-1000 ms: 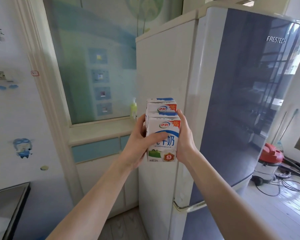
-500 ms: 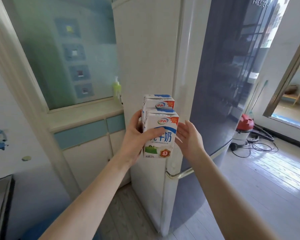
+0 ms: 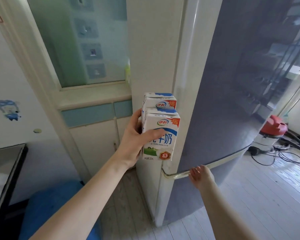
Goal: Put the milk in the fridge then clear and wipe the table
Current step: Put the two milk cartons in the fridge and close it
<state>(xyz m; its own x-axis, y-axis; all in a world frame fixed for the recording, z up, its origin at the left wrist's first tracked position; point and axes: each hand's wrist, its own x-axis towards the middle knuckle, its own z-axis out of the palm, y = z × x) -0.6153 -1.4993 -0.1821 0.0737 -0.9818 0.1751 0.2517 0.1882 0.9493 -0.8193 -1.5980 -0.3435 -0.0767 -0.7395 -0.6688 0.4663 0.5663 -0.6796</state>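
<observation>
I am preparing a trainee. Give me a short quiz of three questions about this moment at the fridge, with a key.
1. True or false: the fridge door is shut.
2. Which hand grips the two milk cartons? A. left B. right C. both
3. Fill in: the right hand, fingers straight, reaches for the door ___.

Key: 1. true. 2. A, the left hand alone. 3. handle.

The front milk carton (image 3: 160,135) hides most of the rear milk carton (image 3: 160,101) and the fingers of the left hand (image 3: 132,148), the fridge (image 3: 223,84) runs off the top edge, and the right hand (image 3: 200,175) is blurred at its fingertips.
</observation>
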